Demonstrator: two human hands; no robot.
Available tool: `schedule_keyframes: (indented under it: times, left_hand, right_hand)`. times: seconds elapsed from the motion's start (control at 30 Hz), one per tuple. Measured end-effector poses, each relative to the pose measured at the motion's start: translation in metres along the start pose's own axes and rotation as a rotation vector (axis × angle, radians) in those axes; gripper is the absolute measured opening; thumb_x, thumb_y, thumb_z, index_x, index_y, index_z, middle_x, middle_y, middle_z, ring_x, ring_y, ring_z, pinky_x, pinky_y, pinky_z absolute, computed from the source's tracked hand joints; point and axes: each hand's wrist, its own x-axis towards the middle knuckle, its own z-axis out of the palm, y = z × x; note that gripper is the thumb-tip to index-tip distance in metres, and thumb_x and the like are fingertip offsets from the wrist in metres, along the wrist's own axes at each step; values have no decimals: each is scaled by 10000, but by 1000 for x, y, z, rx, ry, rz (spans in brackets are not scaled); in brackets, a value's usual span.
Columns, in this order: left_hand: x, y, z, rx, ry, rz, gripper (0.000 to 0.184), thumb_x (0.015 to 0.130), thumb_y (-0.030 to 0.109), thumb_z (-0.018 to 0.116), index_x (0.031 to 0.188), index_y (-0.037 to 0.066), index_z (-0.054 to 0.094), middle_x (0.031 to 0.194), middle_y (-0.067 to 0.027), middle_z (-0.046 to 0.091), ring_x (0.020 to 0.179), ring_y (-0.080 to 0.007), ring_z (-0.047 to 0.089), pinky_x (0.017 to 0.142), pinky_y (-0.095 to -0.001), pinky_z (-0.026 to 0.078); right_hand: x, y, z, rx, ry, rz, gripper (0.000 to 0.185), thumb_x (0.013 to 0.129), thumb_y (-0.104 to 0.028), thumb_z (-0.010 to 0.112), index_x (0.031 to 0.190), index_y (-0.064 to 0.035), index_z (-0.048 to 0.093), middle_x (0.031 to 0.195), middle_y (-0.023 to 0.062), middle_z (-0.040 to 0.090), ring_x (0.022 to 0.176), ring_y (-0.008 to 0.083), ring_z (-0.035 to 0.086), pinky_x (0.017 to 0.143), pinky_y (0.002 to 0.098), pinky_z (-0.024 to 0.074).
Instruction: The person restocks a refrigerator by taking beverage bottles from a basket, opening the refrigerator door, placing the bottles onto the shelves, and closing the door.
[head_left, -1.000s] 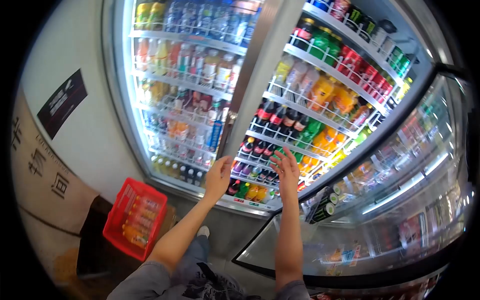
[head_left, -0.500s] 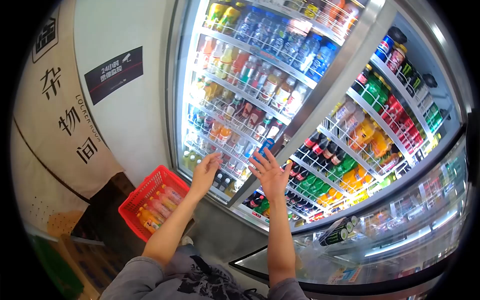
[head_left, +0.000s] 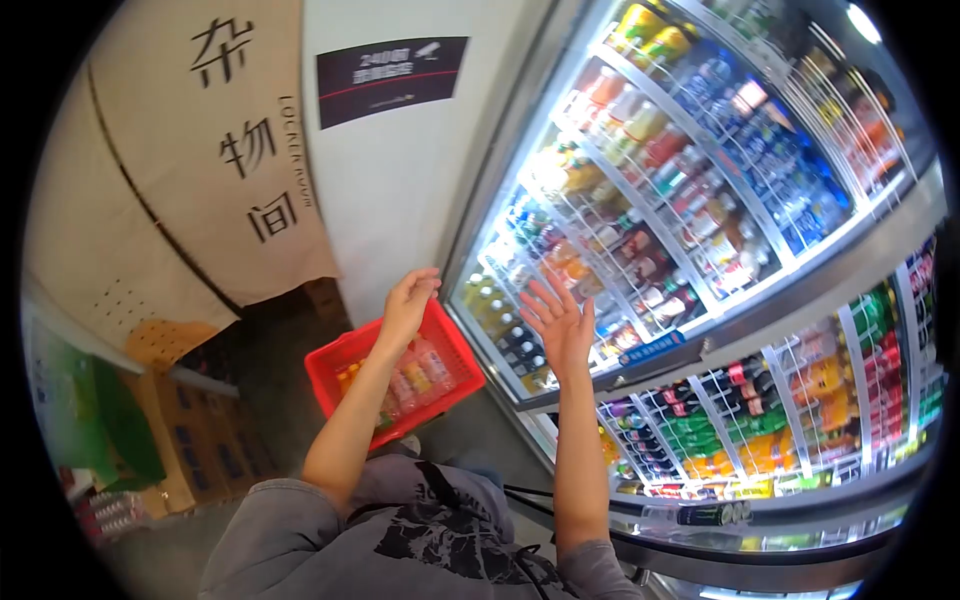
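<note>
At the far left, a pale curtain (head_left: pixel 215 150) with dark characters hangs above cardboard boxes (head_left: pixel 200 430), with a green item (head_left: pixel 115 425) beside them. Right of the curtain, a dark sign (head_left: pixel 390 80) with a camera symbol is fixed to the white wall (head_left: pixel 385 190).

Below the wall sits a red basket (head_left: pixel 452 340), with several bottles (head_left: pixel 428 368) lying side by side inside it. The person's left hand (head_left: pixel 408 305) is raised over the basket in this view, its forearm crossing in front of it. The fingers lie close together and bend inward; whether they meet the thumb cannot be told.

Farther right, the right hand (head_left: pixel 562 325) is held up, palm showing, its fingers apart and nothing held. It appears in front of a lit cooler (head_left: pixel 805 270) with bottles in slanting rows. A blue strip (head_left: pixel 652 348) is near it. At the lower right, dark cans (head_left: pixel 715 514) lie together below the shelves of colas and orange drinks.
</note>
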Motion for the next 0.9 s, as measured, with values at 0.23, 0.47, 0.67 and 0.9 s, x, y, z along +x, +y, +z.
schedule_keyframes:
  times: [0.23, 0.47, 0.67, 0.9]
  left_hand:
    - [-24, -54, -121, 68, 280, -108, 277, 995, 178, 521, 1220, 49, 617, 1049, -31, 666, 877, -87, 585, 783, -236, 468]
    - [-99, -129, -184, -118, 531, -417, 272, 1001, 149, 503, 1232, 45, 602, 1049, -45, 663, 870, -96, 608, 754, -232, 489]
    - [-152, -215, -185, -150, 597, -624, 364, 974, 116, 500, 1335, 75, 513, 1128, -59, 621, 932, -129, 606, 822, -269, 489]
    - [-159, -267, -166, -209, 606, -806, 394, 915, 62, 528, 1305, 72, 473, 1012, -69, 603, 790, -132, 574, 645, -259, 445]
  right_hand:
    - [53, 92, 39, 5, -197, 225, 627, 1043, -476, 328, 1452, -3, 368, 1373, 226, 518, 1241, 329, 544, 1047, 458, 441]
    - [78, 199, 55, -14, -267, 526, 559, 1038, -406, 404, 1449, -28, 387, 1360, 185, 542, 1202, 280, 581, 1001, 404, 489]
    - [60, 303, 35, -34, -239, 843, 516, 1030, -364, 434, 1438, -47, 417, 1367, 169, 543, 1193, 277, 585, 1011, 403, 475]
    - [26, 421, -12, -118, -112, 961, 436, 984, -323, 556, 1346, -85, 506, 1246, 114, 620, 1035, 214, 642, 839, 322, 525]
